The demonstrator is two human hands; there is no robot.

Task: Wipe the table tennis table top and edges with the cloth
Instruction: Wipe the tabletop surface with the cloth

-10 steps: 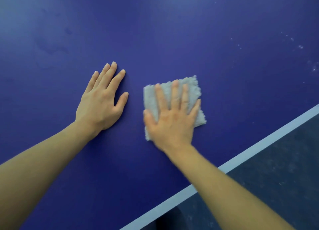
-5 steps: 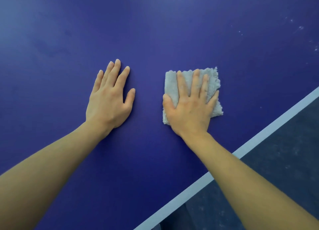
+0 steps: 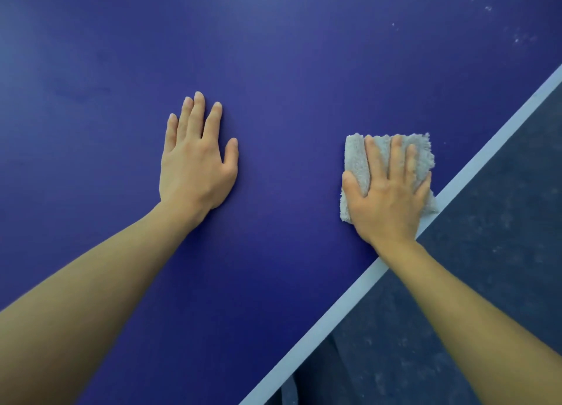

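Our right hand point(image 3: 386, 198) lies flat on the folded grey-white cloth point(image 3: 355, 158). The fingers are straight and spread, pressing it down onto the blue table top point(image 3: 273, 55), with nothing curled round it. The cloth sits right at the white edge line point(image 3: 334, 301), and its near right corner is just touching that stripe. Beyond the stripe we see only dark floor point(image 3: 486, 252).

Our left hand point(image 3: 194, 164) is well apart from the cloth. It rests palm down on the bare blue with its fingers straight and holds nothing, and we read it as a brace.

How far along are we? The blue around both hands looks even, so we judge this patch is dealt with. Plenty remains, though. White specks point(image 3: 517, 36) dot the far right of the surface, and a faint smudge point(image 3: 82, 88) shows at the far left. As for the edges, the cloth meets the line at this one spot only. The table's side face is hidden from us, so we cannot tell whether it has been wiped. We would say the top is part done and the edges are barely begun.
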